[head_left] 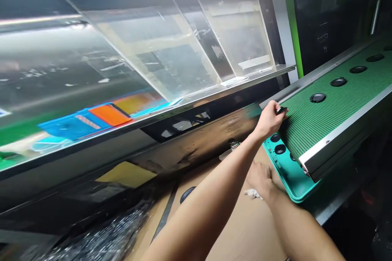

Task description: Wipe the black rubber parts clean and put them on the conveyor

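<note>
My left hand [270, 119] reaches out to the near end of a green conveyor belt [333, 108] and pinches a small black round part [281, 110] at the belt's edge. Several more black round parts [317, 98] lie in a row further along the belt. A teal tray [290, 175] with black parts [279, 149] in it sits under the belt's end. My right hand [259, 177] rests lower down on the brown table beside that tray, fingers closed over a white cloth [252, 193].
A clear acrylic guard [171, 53] and a shiny metal rail [183, 106] run along the left. Blue and orange items [92, 120] show in its reflection. A black disc [186, 193] lies on the cardboard-brown table [245, 228]. A dark cabinet [327, 28] stands behind the belt.
</note>
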Motion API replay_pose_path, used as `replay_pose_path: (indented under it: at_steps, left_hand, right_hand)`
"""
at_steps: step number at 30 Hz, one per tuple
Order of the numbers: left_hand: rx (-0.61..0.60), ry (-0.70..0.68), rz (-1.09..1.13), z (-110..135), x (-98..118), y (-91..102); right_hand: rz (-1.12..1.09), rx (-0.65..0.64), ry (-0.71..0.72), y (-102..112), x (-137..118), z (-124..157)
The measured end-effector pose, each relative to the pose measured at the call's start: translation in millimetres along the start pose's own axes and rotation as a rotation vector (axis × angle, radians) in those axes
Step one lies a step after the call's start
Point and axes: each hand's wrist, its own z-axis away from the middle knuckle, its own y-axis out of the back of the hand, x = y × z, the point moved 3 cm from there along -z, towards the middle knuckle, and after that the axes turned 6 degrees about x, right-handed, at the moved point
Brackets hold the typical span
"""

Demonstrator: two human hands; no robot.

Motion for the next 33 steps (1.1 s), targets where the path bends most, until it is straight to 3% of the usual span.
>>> replay_pose_path:
  at_steps: [3,6,9,11,15,18,21,25,29,33]
  left_hand:
    - [0.118,0.237,0.384,66,-34,52.7]
    - [0.253,0.494,0.540,149,-89,96.8]
    - [0.360,0.760,0.683,217,-147,120.5]
    - [0.420,0.839,0.829,244,-173,125.4]
    - [0.557,0.777,1.185,251,-189,127.6]
    - [0.595,0.711,1.389,242,-187,130.3]
    - [0.581,0.670,1.516,239,-187,132.3]
    - [0.594,0.650,1.576,241,-193,135.4]
    - [0.566,0.693,1.559,241,-197,135.2]
    - [0.533,0.689,1.533,237,-196,130.3]
  right_hand:
    - [0.058,0.029,-0.009,-2,2,-2]
    - [0.079,0.016,0.003,1,3,-5]
    - [0.128,0.029,0.026,10,-4,-2]
    - [0.133,0.104,0.080,18,-16,7]
    - [-0.005,0.251,0.218,20,-49,33]
    - [0.004,0.197,0.277,1,-63,44]
    - [0.159,0.203,0.279,-15,-66,44]
    - [0.331,0.211,0.182,-25,-69,44]
    - [0.407,0.105,0.265,-33,-79,51]
    - [0.444,0.172,0.166,-26,-81,42]
